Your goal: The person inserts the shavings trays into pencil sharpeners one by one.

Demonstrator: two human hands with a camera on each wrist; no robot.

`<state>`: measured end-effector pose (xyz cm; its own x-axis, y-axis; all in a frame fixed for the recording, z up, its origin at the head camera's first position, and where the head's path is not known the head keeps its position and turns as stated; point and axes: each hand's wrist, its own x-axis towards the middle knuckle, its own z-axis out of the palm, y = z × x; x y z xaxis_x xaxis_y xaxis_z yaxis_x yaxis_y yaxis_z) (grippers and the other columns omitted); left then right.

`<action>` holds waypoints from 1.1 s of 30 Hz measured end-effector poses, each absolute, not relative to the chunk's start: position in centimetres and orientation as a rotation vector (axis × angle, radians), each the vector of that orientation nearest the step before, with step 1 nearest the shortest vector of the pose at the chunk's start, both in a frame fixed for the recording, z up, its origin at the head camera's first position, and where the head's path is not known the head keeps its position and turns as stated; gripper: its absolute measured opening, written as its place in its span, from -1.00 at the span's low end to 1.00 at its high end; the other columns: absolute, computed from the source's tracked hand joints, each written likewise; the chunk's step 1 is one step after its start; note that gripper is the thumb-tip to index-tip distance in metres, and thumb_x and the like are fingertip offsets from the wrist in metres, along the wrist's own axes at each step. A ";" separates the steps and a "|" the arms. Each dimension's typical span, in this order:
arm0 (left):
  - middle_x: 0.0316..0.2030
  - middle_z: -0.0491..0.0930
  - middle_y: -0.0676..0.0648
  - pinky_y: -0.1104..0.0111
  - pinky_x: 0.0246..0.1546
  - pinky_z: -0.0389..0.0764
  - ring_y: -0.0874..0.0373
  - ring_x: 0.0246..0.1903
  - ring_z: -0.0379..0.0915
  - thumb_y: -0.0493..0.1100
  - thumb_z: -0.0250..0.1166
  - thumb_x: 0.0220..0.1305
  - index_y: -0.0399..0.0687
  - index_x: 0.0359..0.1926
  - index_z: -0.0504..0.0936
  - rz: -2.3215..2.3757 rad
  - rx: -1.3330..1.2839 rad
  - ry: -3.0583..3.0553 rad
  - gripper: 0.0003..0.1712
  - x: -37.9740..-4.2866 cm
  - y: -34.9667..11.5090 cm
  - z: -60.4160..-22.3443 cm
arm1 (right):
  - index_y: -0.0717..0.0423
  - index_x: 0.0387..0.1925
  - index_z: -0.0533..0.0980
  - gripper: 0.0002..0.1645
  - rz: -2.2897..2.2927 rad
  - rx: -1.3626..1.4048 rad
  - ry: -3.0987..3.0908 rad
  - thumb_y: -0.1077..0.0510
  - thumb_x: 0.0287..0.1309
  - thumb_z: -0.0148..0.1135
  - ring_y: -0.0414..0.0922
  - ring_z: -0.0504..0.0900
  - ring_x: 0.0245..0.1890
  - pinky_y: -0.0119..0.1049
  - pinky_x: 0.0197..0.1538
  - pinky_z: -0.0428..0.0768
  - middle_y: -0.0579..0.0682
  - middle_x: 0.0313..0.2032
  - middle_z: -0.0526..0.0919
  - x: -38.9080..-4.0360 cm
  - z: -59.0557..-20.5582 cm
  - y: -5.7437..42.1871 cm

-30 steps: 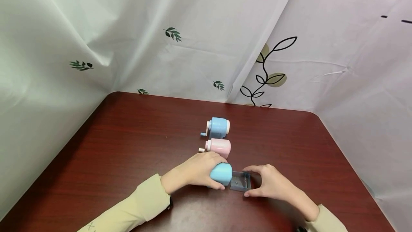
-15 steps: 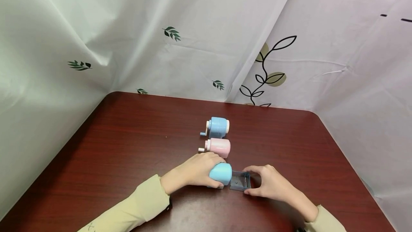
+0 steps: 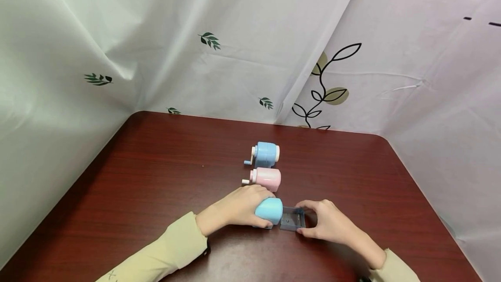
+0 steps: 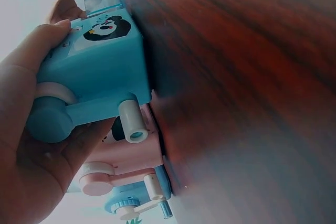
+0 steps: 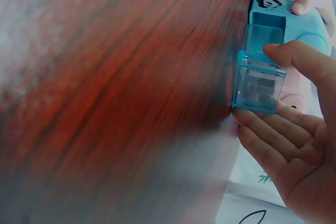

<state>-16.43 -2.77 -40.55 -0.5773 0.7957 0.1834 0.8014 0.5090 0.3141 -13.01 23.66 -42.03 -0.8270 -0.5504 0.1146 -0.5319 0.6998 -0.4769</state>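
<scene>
My left hand [image 3: 246,206] grips a turquoise crank pencil sharpener [image 3: 270,210] from its crank side, with the thumb on the near side. In the left wrist view, the sharpener [image 4: 100,72] shows a panda picture and a crank with a white knob. To its right, my right hand [image 3: 330,223] holds the clear bluish shavings drawer [image 3: 291,219] between thumb and fingers. The drawer's inner end is at the sharpener's opening; whether it sits inside cannot be told. Seen from the right wrist, the drawer [image 5: 260,85] is see-through, with the thumb on one side and fingers on the other.
Behind the turquoise sharpener stand a pink crank sharpener [image 3: 268,178] and, farther back, a blue one [image 3: 266,155], their cranks pointing left. The dark red wooden table [image 3: 176,156] reaches back to a white curtain [image 3: 235,68] with leaf prints.
The left thumb has shifted slightly upward on the sharpener's near side. Otherwise, both hands, the drawer and the sharpeners stay where they were.
</scene>
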 end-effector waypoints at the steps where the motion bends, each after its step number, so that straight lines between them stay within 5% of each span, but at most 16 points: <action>1: -0.17 0.52 0.10 0.47 -0.20 0.44 0.30 -0.20 0.36 0.24 0.32 -0.11 0.02 -0.03 0.51 -0.576 -1.438 -2.713 -0.37 -16.4 -2.8 -40.5 | -0.03 -0.17 0.52 -0.47 -0.787 -0.913 2.862 -0.01 -0.29 0.47 -0.38 0.52 -0.39 -0.37 -0.33 0.51 -0.21 -0.34 0.63 -13.0 -42.0 23.6; 33: -0.17 0.52 0.08 0.47 -0.21 0.45 0.30 -0.21 0.35 0.23 0.30 -0.09 0.01 -0.02 0.50 -0.570 -1.443 -2.707 -0.37 -16.5 -2.8 -40.7 | -0.01 -0.14 0.50 -0.48 -0.872 -0.996 2.827 -0.13 -0.16 0.39 -0.39 0.54 -0.37 -0.34 -0.30 0.56 -0.21 -0.30 0.63 -13.5 -42.7 22.3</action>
<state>-16.48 -2.80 -40.70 -0.5722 0.7983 0.1881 0.8063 0.5055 0.3071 -13.52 22.28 -42.74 -0.7964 -0.5832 0.1603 -0.5721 0.6404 -0.5125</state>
